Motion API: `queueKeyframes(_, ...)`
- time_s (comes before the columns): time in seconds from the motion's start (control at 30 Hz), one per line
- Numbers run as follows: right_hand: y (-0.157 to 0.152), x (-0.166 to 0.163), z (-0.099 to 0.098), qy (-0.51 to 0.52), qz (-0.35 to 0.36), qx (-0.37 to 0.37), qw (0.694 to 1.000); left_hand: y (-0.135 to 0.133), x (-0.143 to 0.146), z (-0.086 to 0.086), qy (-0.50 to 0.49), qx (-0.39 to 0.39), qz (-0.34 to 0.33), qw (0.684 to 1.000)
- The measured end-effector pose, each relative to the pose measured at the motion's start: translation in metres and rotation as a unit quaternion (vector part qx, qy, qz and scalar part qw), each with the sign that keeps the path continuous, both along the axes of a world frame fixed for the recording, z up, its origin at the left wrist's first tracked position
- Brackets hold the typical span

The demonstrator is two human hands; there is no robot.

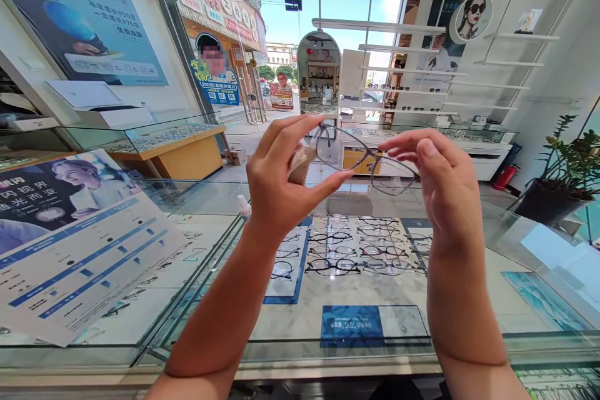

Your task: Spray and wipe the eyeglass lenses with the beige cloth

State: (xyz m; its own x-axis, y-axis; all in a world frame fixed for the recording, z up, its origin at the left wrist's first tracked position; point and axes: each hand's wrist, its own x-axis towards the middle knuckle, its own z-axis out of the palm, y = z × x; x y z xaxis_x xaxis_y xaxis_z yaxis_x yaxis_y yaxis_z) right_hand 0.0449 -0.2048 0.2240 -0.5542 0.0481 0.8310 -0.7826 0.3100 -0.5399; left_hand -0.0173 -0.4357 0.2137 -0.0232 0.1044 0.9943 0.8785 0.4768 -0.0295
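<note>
A pair of thin-framed glasses (363, 161) is held up at chest height above a glass display counter (290, 350). My left hand (281, 178) pinches the left lens between thumb and fingers, with a small beige cloth (300, 162) tucked in the palm. My right hand (438, 178) grips the right end of the frame with its fingertips. Both hands are raised, with the forearms rising from the counter's near edge.
Rows of eyeglass frames (347, 250) lie inside the counter below. A printed leaflet (70, 244) rests on the glass at left. A small white bottle (244, 205) stands behind my left wrist. A potted plant (562, 169) sits at right; wall shelves and more counters stand beyond.
</note>
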Motion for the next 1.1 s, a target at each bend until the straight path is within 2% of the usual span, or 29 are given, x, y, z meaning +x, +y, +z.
queueKeyframes(0.1, -0.010, 0.000, -0.004, 0.136, -0.150, 0.023, 0.979, -0.001, -0.004, -0.007, -0.038, 0.096, -0.023, 0.994)
queueKeyframes(0.2, -0.021, -0.003, -0.010, 0.204, -0.212, 0.069, 0.953, -0.001, -0.006, -0.013, -0.113, 0.139, -0.048, 0.983)
queueKeyframes(0.33, -0.032, -0.007, -0.015, 0.226, -0.230, 0.071, 0.944, 0.000, -0.006, -0.013, -0.078, 0.187, -0.003, 0.979)
queueKeyframes(0.43, -0.034, -0.007, -0.017, 0.215, -0.260, 0.058, 0.940, 0.000, -0.005, -0.012, -0.049, 0.184, 0.032, 0.981)
queueKeyframes(0.57, -0.035, -0.009, -0.017, 0.194, -0.277, 0.056, 0.939, -0.002, -0.005, -0.010, -0.090, 0.145, -0.016, 0.985)
queueKeyframes(0.67, -0.035, -0.012, -0.016, 0.213, -0.269, 0.040, 0.938, -0.002, -0.003, -0.009, -0.105, 0.160, -0.041, 0.981)
queueKeyframes(0.87, -0.033, -0.015, -0.017, 0.179, -0.290, 0.049, 0.939, -0.001, 0.003, -0.003, -0.115, 0.166, -0.020, 0.979)
queueKeyframes(1.03, -0.031, -0.015, -0.017, 0.162, -0.278, 0.061, 0.945, -0.004, 0.002, -0.002, -0.124, 0.152, -0.032, 0.980)
queueKeyframes(1.1, -0.032, -0.015, -0.018, 0.157, -0.282, 0.065, 0.944, -0.004, 0.002, -0.002, -0.116, 0.149, -0.012, 0.982)
